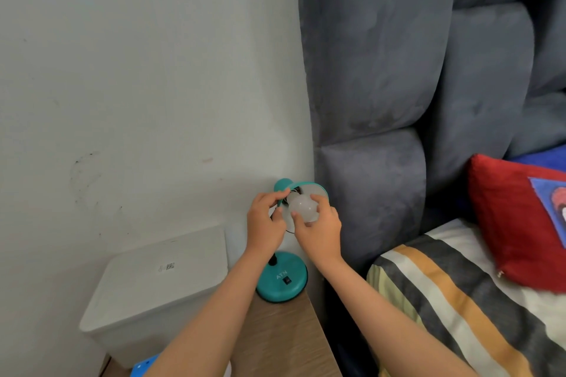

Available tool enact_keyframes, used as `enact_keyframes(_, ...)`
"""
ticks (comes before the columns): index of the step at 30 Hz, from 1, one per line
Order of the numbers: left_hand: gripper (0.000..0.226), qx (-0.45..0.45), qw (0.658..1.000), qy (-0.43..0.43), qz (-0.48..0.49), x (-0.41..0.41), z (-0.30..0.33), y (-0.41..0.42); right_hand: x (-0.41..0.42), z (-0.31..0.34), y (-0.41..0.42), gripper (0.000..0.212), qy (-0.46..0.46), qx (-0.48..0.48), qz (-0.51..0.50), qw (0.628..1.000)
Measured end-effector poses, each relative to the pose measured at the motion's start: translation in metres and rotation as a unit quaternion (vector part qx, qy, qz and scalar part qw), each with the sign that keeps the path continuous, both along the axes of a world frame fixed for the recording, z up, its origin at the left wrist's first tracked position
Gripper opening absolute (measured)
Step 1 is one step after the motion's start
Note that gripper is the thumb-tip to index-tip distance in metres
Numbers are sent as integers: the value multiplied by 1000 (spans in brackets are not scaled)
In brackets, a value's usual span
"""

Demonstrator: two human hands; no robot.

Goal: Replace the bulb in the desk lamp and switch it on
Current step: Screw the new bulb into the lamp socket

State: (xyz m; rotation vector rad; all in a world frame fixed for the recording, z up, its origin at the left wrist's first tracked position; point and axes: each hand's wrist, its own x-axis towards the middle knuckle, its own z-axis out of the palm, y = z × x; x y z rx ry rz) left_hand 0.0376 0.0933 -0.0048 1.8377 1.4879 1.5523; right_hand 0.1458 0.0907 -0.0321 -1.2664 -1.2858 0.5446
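A small teal desk lamp stands on a wooden bedside table [284,330]. Its round base [281,278] carries a black rocker switch [287,280]. The teal shade [301,188] is tipped towards me. A white frosted bulb [303,207] sits at the mouth of the shade, its base end hidden inside. My left hand [266,223] grips the left rim of the shade. My right hand [318,226] is wrapped around the bulb from the right, fingers on the glass. The lamp's neck is mostly hidden behind my left hand. The bulb is unlit.
A white lidded plastic box [159,285] sits left of the lamp. A padded grey headboard [382,101] rises right behind it. A bed with a striped cover [444,300] and a red cushion [508,223] lies to the right. A blue item [144,366] shows at the bottom edge.
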Motion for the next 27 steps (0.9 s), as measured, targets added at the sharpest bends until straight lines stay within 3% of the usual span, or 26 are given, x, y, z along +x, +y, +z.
enact_keyframes(3, 42, 1, 1000, -1, -3, 0, 0, -1, 2, 0, 4, 51, 35, -24, -9, 999)
enact_keyframes(8, 42, 0, 1000, -2, -2, 0, -1, 0, 1, -5, -1, 56, -14, 25, 23, 999)
enact_keyframes(11, 41, -2, 1000, -4, -3, 0, -1, 0, 2, -6, 2, 47, 1, 11, 3, 1000)
enact_keyframes(14, 41, 3, 1000, 0, -4, 0, -1, -1, 2, -4, 4, 52, 35, -6, -6, 999)
enact_keyframes(18, 44, 4, 1000, -6, -3, -1, -2, 0, -1, -6, 1, 54, 8, 33, 15, 999)
enact_keyframes(23, 43, 2, 1000, -8, -6, 1, -2, -2, 2, -6, 5, 51, 58, -31, -23, 998)
enact_keyframes(27, 43, 5, 1000, -14, -6, 1, -2, -1, 0, -4, -1, 58, 13, 22, 2, 1000)
